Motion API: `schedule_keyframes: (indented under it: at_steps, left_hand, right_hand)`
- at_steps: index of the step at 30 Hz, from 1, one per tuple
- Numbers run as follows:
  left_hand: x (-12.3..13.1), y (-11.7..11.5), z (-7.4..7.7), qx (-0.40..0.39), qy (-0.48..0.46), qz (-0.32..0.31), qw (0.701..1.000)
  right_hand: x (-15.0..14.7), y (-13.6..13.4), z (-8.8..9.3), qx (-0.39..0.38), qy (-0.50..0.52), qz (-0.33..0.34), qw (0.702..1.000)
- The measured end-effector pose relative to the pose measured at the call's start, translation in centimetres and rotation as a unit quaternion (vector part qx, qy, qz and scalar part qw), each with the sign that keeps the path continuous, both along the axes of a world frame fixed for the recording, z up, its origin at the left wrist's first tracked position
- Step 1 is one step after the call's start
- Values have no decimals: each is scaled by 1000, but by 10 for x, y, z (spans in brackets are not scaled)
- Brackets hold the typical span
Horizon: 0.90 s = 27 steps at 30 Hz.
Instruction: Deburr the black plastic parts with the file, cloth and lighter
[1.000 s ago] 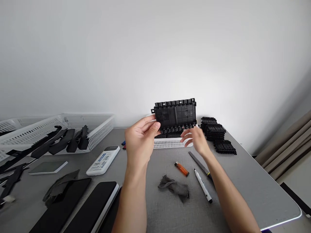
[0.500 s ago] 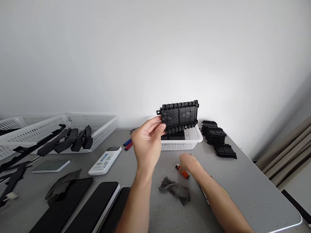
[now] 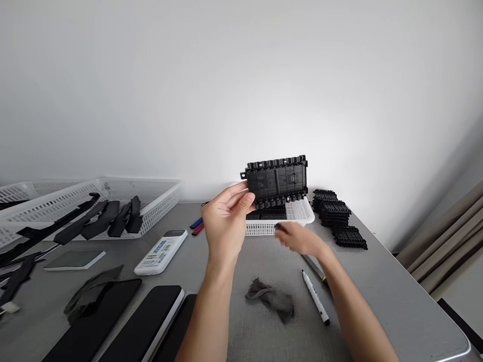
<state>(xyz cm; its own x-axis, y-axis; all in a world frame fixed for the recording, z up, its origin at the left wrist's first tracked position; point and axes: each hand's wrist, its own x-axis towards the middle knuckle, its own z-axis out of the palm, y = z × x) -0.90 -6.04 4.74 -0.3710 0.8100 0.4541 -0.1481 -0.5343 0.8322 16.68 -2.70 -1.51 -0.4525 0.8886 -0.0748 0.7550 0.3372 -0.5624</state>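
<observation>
My left hand (image 3: 226, 216) grips a black ribbed plastic panel (image 3: 277, 181) by its left end, thumb in front and fingers behind. The panel is raised and tilted, with scalloped top and bottom edges. Behind it stands a white plastic basket (image 3: 305, 216) with more black panels in it. My right hand (image 3: 300, 237) is closed in front of the basket, below the panel and apart from it. From its fingers pokes the dark end of a small orange tool (image 3: 278, 227); the rest is hidden. Nearer me lie a crumpled grey cloth (image 3: 270, 301) and a white marker (image 3: 315, 297).
Stacked black panels (image 3: 335, 213) stand at the right back. A yellow-and-black tool (image 3: 319, 271) lies beside my right forearm. Leftward are a white handheld device (image 3: 161, 253), black-topped slabs (image 3: 141, 322), a dark cloth (image 3: 94, 291) and large white baskets (image 3: 160, 211) with black strips.
My right hand has lifted the orange tool off the table and moved up toward the panel. The marker has come into view. My left hand has shifted slightly left with the panel.
</observation>
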Motion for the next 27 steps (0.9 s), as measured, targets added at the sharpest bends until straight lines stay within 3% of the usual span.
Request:
schedule_keyframes:
  at_steps: [2,3,6,8,13,17,27]
  left_hand:
    - [1,1,0,-6,-7,-6,1000]
    - [2,2,-1,-8,-7,-12,1000]
    - [7,5,-3,-15,5,-41,999]
    - [11,7,-5,-19,16,-66,998]
    - [20,9,-8,-37,41,-122,991]
    - [20,10,-7,-55,57,-160,984]
    - [18,11,-9,-89,103,-221,966]
  right_hand:
    - [22,-6,18,44,115,-32,992]
    - [32,-9,25,83,249,-66,963]
    - [51,-16,37,160,537,-129,818]
    - [54,-20,41,160,607,-136,766]
    - [47,-25,44,129,627,-149,754]
    - [47,-26,45,150,601,-182,764]
    - [50,-25,45,195,575,-252,754]
